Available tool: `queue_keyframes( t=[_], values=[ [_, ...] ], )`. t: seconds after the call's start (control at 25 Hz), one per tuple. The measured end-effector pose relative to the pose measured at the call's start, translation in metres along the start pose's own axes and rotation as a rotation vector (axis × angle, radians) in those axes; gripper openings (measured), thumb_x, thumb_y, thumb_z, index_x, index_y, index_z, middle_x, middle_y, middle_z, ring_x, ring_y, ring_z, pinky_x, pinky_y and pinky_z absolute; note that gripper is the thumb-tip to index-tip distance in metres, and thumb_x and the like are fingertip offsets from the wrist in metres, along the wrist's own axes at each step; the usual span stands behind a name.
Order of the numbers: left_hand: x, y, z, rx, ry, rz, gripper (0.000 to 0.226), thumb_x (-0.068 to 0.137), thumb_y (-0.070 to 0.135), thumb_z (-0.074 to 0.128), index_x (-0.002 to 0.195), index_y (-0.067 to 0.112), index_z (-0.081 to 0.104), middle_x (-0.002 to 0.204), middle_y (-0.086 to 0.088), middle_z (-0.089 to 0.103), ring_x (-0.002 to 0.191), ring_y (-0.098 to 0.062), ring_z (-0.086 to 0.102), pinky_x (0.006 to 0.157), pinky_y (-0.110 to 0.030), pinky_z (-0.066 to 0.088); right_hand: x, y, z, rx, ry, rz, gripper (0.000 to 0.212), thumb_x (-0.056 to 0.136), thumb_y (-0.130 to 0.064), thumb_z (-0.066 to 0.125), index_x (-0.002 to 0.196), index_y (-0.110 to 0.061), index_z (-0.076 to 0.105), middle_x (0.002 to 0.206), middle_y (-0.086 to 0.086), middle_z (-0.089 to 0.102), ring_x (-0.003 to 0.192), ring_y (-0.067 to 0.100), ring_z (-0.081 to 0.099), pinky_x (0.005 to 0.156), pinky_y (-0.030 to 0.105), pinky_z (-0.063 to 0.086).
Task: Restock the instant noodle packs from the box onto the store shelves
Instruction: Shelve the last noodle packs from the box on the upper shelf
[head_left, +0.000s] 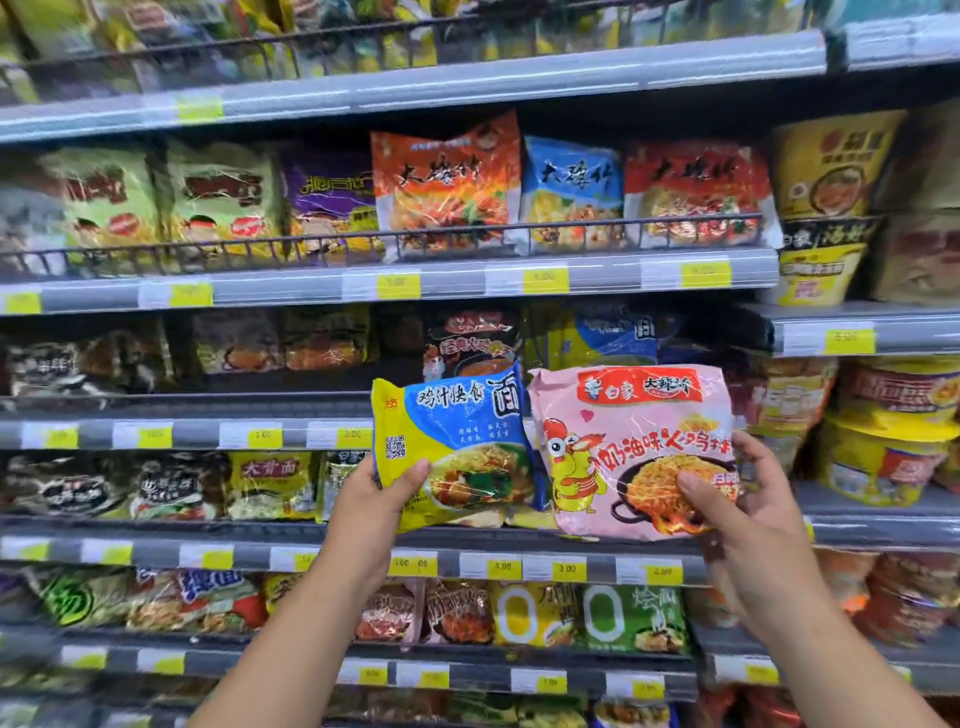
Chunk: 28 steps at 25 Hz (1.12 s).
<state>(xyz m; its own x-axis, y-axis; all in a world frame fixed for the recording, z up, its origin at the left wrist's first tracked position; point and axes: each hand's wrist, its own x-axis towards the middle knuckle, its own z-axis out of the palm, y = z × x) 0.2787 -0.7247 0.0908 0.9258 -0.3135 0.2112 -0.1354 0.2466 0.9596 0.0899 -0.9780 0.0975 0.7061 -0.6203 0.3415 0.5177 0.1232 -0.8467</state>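
Two packs, left grip (385, 493) pinching blue-yellow pack (457, 421), right grip (748, 501) pinching pink pack (639, 431), edges apparently touching.

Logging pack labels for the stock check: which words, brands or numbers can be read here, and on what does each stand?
"鸡汁快食面": blue and yellow pack, held by the left hand.
"白象", "大辣娇", "奶油味火鸡拌": pink pack, held by the right hand.
"大骨面": yellow pack, left of the left hand.
"3.00": price tag below the held packs.
Other packs and tags: too blurred to read.

Two noodle packs side by side before stocked shelves (415, 283), left pack (457, 447), right pack (636, 449)
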Motion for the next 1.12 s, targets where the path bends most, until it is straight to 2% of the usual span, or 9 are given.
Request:
queue_keyframes(
  t=[0.12,0.24,0.36,0.56,0.64,0.76,0.92,1.04,1.12],
  values=[
    [0.002,0.0,-0.024,-0.009,0.02,-0.001,0.025,0.087,0.017,0.068,0.111,0.023,0.067,0.11,0.002,0.074,0.109,-0.021,0.066,0.104,-0.05,0.044,-0.001,0.02,0.02,-0.025,0.004,0.015,0.092,0.028,-0.053,0.095,0.112,-0.045,0.059,0.113,0.002,0.071,0.101,0.023,0.069,0.094,0.048,0.052],
    [0.003,-0.002,-0.048,-0.02,0.047,-0.019,0.028,0.087,0.018,0.067,0.115,0.021,0.065,0.113,0.0,0.073,0.11,-0.023,0.066,0.103,-0.053,0.044,0.001,0.036,0.042,-0.043,-0.02,0.037,0.091,0.027,-0.056,0.095,0.111,-0.048,0.059,0.107,-0.001,0.072,0.1,0.024,0.069,0.099,0.052,0.047],
    [0.0,0.0,-0.067,-0.027,0.088,-0.026,0.032,0.084,0.023,0.07,0.115,0.024,0.066,0.115,-0.001,0.072,0.112,-0.025,0.065,0.103,-0.054,0.044,0.006,0.047,0.065,-0.015,-0.07,0.071,0.093,0.022,-0.055,0.095,0.108,-0.048,0.06,0.112,0.004,0.07,0.098,0.023,0.069,0.09,0.042,0.055],
    [-0.007,0.007,-0.084,-0.024,0.161,-0.021,0.036,0.08,0.026,0.071,0.116,0.024,0.065,0.115,-0.002,0.072,0.112,-0.028,0.065,0.103,-0.055,0.043,0.017,0.057,0.09,0.002,-0.153,0.089,0.097,0.022,-0.056,0.094,0.111,-0.04,0.056,0.094,-0.009,0.075,0.087,0.017,0.072,0.068,0.023,0.057],
    [-0.01,0.008,-0.09,-0.012,0.191,-0.02,0.036,0.082,0.026,0.07,0.117,0.024,0.065,0.116,-0.003,0.072,0.112,-0.028,0.065,0.102,-0.055,0.044,0.021,0.061,0.097,0.002,-0.181,0.096,0.098,0.025,-0.057,0.093,0.114,-0.04,0.056,0.095,-0.013,0.074,0.086,0.015,0.072,0.066,0.022,0.057],
    [-0.013,0.01,-0.098,-0.012,0.206,-0.021,0.042,0.076,0.032,0.072,0.116,0.027,0.064,0.117,0.0,0.071,0.113,-0.027,0.064,0.102,-0.055,0.043,0.024,0.068,0.105,0.008,-0.215,0.137,0.091,0.028,-0.057,0.093,0.112,-0.047,0.059,0.108,0.003,0.07,0.089,0.017,0.07,0.064,0.021,0.055],
    [-0.011,0.008,-0.109,-0.038,0.21,-0.014,0.028,0.084,0.023,0.068,0.11,0.03,0.064,0.111,0.002,0.073,0.111,-0.025,0.065,0.101,-0.052,0.045,0.022,0.077,0.118,-0.008,-0.224,0.159,0.083,0.031,-0.058,0.093,0.107,-0.056,0.059,0.127,0.012,0.062,0.116,0.027,0.061,0.088,0.035,0.055],
    [-0.003,0.009,-0.127,-0.04,0.189,-0.015,0.043,0.075,0.03,0.071,0.117,0.024,0.064,0.116,-0.002,0.072,0.111,-0.026,0.065,0.103,-0.054,0.043,0.018,0.081,0.139,-0.017,-0.218,0.139,0.087,0.024,-0.059,0.093,0.105,-0.053,0.06,0.118,0.01,0.067,0.1,0.025,0.068,0.069,0.024,0.057],
    [0.004,0.013,-0.141,-0.043,0.173,-0.012,0.044,0.075,0.03,0.07,0.118,0.023,0.064,0.115,0.0,0.072,0.111,-0.023,0.065,0.103,-0.052,0.044,0.017,0.086,0.155,-0.01,-0.202,0.138,0.09,0.024,-0.057,0.094,0.107,-0.05,0.06,0.117,0.011,0.067,0.095,0.024,0.07,0.065,0.024,0.056]
  ],
)
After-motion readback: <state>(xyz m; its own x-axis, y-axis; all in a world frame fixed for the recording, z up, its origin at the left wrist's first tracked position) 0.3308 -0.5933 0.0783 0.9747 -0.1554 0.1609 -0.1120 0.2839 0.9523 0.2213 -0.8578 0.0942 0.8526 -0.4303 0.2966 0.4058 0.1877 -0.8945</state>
